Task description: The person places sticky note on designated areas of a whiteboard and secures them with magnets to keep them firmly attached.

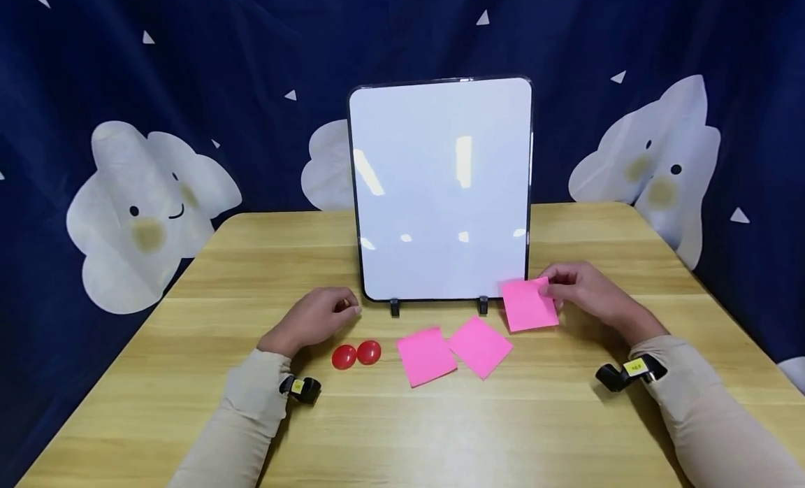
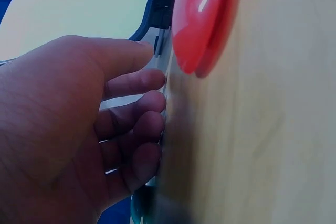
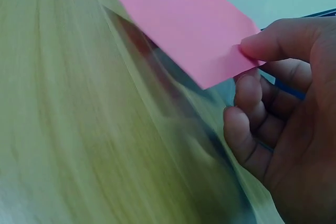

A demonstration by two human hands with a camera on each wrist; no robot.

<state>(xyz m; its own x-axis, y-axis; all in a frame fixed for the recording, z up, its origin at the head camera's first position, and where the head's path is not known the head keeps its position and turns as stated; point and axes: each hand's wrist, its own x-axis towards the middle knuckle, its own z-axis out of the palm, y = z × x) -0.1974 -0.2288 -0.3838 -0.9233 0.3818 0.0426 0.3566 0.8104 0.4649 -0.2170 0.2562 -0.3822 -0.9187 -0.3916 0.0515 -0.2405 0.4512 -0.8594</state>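
Observation:
My right hand (image 1: 581,289) pinches a pink sticky note (image 1: 530,306) by its right edge, thumb on the near face. The note is raised and tilted beside the whiteboard's lower right corner; the right wrist view shows its shadow on the wood below. Two more pink notes lie on the table, a left one (image 1: 428,356) and a turned one (image 1: 481,347). My left hand (image 1: 318,314) rests on the table left of the whiteboard (image 1: 440,194), fingers loosely curled around nothing. In front of it lie two red round magnets, one (image 1: 344,356) beside the other (image 1: 369,352).
The whiteboard stands upright on small black feet, the left one (image 1: 395,307) and the right one (image 1: 483,305). Under everything is a wooden table (image 1: 402,432). Behind hangs a dark blue curtain (image 1: 251,47) with white clouds.

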